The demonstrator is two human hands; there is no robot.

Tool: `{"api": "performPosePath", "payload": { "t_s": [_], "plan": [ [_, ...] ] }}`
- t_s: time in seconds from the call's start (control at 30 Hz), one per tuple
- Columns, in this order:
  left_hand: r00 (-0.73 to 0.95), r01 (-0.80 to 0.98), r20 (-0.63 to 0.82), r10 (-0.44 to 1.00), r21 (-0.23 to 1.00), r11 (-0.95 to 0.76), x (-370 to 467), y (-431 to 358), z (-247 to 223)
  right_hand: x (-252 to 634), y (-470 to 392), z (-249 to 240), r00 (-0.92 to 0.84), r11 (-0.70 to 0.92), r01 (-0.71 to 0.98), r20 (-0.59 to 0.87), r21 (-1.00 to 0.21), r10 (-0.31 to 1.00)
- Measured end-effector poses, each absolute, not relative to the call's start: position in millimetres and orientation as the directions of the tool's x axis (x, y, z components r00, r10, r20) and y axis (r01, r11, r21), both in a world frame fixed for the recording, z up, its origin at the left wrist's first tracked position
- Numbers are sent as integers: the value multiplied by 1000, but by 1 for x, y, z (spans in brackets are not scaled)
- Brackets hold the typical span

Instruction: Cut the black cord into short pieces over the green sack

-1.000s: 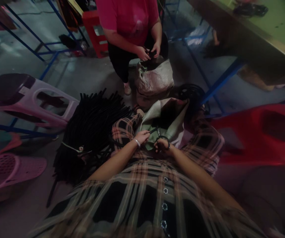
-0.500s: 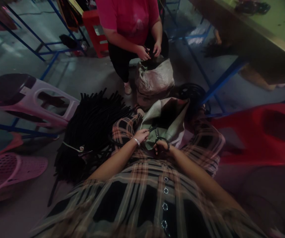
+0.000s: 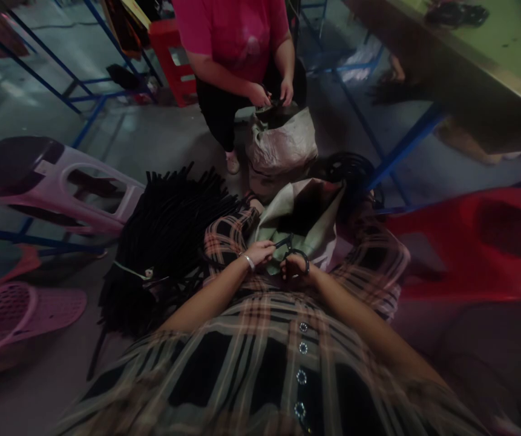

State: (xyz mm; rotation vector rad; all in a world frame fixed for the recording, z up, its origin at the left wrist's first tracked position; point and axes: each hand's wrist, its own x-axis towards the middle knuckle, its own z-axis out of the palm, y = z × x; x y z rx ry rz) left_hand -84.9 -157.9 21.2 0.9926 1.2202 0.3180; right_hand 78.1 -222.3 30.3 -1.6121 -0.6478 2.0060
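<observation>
My left hand (image 3: 261, 251) is closed on one end of a thin black strip (image 3: 282, 242). The strip's other end points right and meets the scissors (image 3: 290, 244), whose blades point away from me. Fingers of my right hand (image 3: 293, 267) are wrapped around the scissors' handles, mostly hiding them. Both hands are over the near edge of an open pale sack (image 3: 328, 227) between my legs; its inside is dark. Left of my leg lies a large bundle of black strips (image 3: 173, 224), bound with a light tie (image 3: 131, 270).
A person in a pink shirt (image 3: 237, 36) works opposite over another pale sack (image 3: 282, 142). A pale stool (image 3: 97, 175) and pink basket (image 3: 24, 318) are at left. At right are a red plastic stool (image 3: 460, 242) and a blue-legged table (image 3: 469, 60).
The scissors' blades stood apart earlier and now look closed together at the strip. My left hand has moved slightly right and down. The other person's hands have shifted a little.
</observation>
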Motion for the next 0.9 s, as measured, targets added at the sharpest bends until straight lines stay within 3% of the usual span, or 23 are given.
{"api": "performPosePath", "payload": {
  "t_s": [0.1, 0.33, 0.63, 0.9],
  "plan": [
    [385, 332, -634, 671, 774, 540, -84, -159, 20, 79, -221, 28, -260, -843, -106, -803, -528, 536],
    [346, 311, -644, 683, 765, 564, -84, -156, 18, 79, -222, 15, -50, -704, 10, -703, -710, 709],
    [377, 205, -652, 658, 751, 627, -92, -149, 16, 83, -220, 21, 56, -656, 107, -654, -748, 755],
    [335, 181, -642, 690, 762, 621, -93, -144, 14, 78, -220, 4, -139, -747, -34, -737, -664, 662]
  ]
}}
